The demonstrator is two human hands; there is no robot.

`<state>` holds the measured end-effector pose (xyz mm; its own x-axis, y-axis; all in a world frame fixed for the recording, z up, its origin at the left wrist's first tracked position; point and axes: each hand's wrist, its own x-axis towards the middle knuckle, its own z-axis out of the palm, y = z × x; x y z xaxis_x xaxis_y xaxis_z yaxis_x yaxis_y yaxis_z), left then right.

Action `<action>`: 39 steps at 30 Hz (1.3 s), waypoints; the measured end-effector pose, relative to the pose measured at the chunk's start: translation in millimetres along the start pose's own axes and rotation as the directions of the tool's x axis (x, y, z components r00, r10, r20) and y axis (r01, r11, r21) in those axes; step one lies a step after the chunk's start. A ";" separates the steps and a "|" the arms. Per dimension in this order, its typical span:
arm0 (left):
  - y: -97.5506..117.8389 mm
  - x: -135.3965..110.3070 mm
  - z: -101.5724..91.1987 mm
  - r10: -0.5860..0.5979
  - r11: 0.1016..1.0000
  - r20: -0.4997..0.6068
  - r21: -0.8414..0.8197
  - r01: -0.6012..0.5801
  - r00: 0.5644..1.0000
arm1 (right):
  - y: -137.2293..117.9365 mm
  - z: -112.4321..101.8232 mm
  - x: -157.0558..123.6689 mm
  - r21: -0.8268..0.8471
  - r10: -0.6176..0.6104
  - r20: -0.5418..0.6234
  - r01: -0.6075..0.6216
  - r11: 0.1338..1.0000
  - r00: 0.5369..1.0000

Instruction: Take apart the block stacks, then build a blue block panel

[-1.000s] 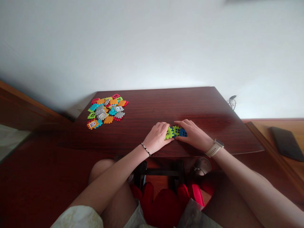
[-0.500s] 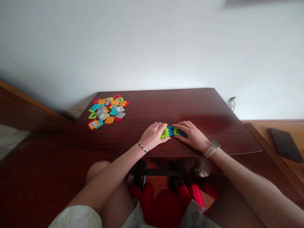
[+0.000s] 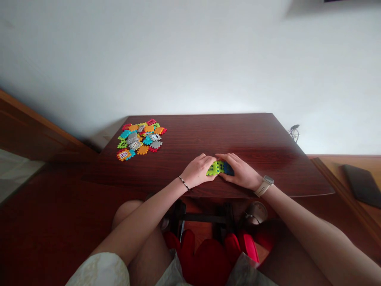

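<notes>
Near the front edge of the dark wooden table, both my hands grip a small joined piece of green and blue toothed plastic tiles. My left hand, with a thin bracelet at the wrist, curls its fingers over the green end. My right hand, with a pale watch on its wrist, wraps round the blue end. The tiles rest on or just above the tabletop; the fingers hide part of them.
A heap of several loose coloured tiles lies at the table's far left corner. A white wall stands behind. A dark flat object lies on a lighter surface at the right. Red cushions show below the table.
Both hands stayed together on the tile piece, which has turned slightly so more green shows. The view shifted a little.
</notes>
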<state>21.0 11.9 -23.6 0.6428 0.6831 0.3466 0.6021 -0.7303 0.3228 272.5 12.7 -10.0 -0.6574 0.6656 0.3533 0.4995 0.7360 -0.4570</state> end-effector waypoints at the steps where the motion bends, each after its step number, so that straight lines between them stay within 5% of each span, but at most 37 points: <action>1: -0.9 -0.6 -1.4 0.002 1.000 0.006 0.005 -0.002 1.000 | -1.1 -0.7 -0.1 -0.010 -0.004 0.007 0.004 1.000 1.000; 6: -17.8 -10.6 -23.7 -0.040 0.999 -0.024 0.024 0.040 0.999 | -5.5 -3.2 -1.6 -0.106 0.003 0.039 0.001 0.994 0.999; 12: -70.8 -41.1 -77.2 -0.244 0.956 -0.186 0.121 0.268 0.952 | -1.1 -13.8 -10.4 -0.186 0.031 0.042 -0.022 0.982 0.999; 14: -95.0 -55.4 -96.4 -0.347 0.905 -0.267 0.157 0.396 0.899 | 0.3 -17.2 -17.0 -0.181 0.054 0.035 -0.046 0.982 0.998; 18: -145.2 -85.8 -127.3 -0.589 0.673 -0.409 0.230 0.703 0.697 | 2.7 -16.9 -30.5 -0.170 0.112 0.035 -0.104 0.980 0.993; 23: -187.6 -108.3 -143.0 -0.686 0.530 -0.456 0.221 0.819 0.567 | 3.8 -13.0 -35.5 -0.151 0.149 0.010 -0.146 0.978 0.989; 32: -203.9 -114.7 -149.8 -0.756 0.394 -0.488 0.193 0.898 0.437 | 1.0 -12.8 -33.6 -0.229 0.152 -0.047 -0.159 0.960 0.987; 39: -213.4 -133.9 -159.3 -0.708 0.386 -0.574 0.173 0.906 0.411 | -1.9 -13.5 -32.3 -0.207 0.083 -0.026 -0.087 0.975 0.996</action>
<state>-269.0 76.0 1.4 -0.4339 0.7973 0.4195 0.8968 0.3371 0.2866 300.4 -8.6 -9.5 -0.5989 0.7274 0.3350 0.6603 0.6852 -0.3073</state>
